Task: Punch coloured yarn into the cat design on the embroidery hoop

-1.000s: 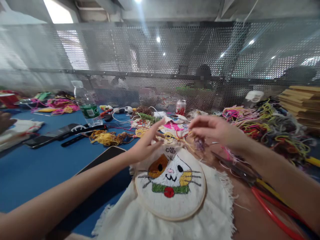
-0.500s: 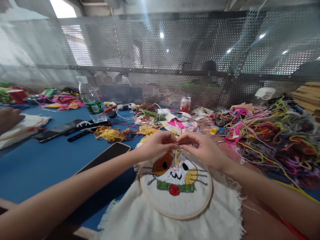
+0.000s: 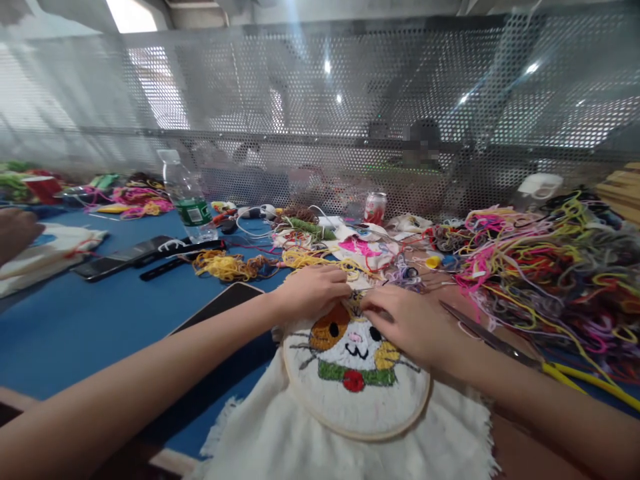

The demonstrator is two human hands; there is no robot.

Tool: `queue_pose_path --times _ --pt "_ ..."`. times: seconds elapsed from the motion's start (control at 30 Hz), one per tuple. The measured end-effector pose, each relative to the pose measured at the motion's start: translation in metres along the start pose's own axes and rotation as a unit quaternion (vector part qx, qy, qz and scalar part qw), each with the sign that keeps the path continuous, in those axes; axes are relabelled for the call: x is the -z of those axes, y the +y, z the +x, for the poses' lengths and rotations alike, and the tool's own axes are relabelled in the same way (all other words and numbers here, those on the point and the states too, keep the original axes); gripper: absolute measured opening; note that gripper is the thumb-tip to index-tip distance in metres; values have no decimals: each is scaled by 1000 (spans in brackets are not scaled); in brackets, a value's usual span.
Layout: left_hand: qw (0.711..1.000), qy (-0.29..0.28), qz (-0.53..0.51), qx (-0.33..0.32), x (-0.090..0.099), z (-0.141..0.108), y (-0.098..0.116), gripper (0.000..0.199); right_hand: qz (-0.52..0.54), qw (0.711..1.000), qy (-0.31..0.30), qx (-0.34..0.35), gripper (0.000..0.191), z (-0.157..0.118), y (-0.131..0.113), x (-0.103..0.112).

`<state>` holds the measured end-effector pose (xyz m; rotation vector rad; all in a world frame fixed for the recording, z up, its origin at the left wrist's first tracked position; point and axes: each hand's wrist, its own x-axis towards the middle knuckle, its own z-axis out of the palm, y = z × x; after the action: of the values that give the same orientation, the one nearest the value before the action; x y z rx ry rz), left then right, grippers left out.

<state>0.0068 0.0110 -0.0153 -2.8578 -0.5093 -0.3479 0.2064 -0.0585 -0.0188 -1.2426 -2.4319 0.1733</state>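
A round wooden embroidery hoop holds cream cloth with frayed edges. Stitched on it is a cat face with brown and yellow patches, a green collar and a red bell. At the hoop's top, my left hand is closed, fingers bent down over the upper part of the cat. My right hand faces it over the cat's right ear, thumb and fingers pinched close to the cloth. A little yellow thread shows between the hands. What the fingertips hold is too small or hidden to make out.
Scissors with yellow handles lie beside my right forearm. A big yarn heap fills the right side. Yellow yarn, a bottle, a can and a phone lie around. Another person's hand is far left.
My fingertips, together above the hoop before, have come apart and down onto the cloth. My right hand is lower. The scissors by my right forearm now show.
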Motion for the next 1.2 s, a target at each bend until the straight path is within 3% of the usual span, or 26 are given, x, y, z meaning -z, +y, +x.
queue_pose_path --times 0.23,0.83,0.93,1.07,1.2 --pt "1000 3 -1 6 -6 -2 -2 19 -47 998 -44 6 21 -4 -7 -3" --pt "998 -23 -44 26 -6 -2 0 21 -55 997 -53 1 22 -4 -12 -2" --pt "995 -4 -66 76 -7 -2 1 22 -33 999 -43 -5 22 0 -9 -1" --pt "981 41 -76 172 -11 -4 -4 33 -54 998 -4 -43 21 14 14 26" --pt "979 -14 -60 197 -8 -5 -13 34 -178 968 70 -159 20 19 48 73"
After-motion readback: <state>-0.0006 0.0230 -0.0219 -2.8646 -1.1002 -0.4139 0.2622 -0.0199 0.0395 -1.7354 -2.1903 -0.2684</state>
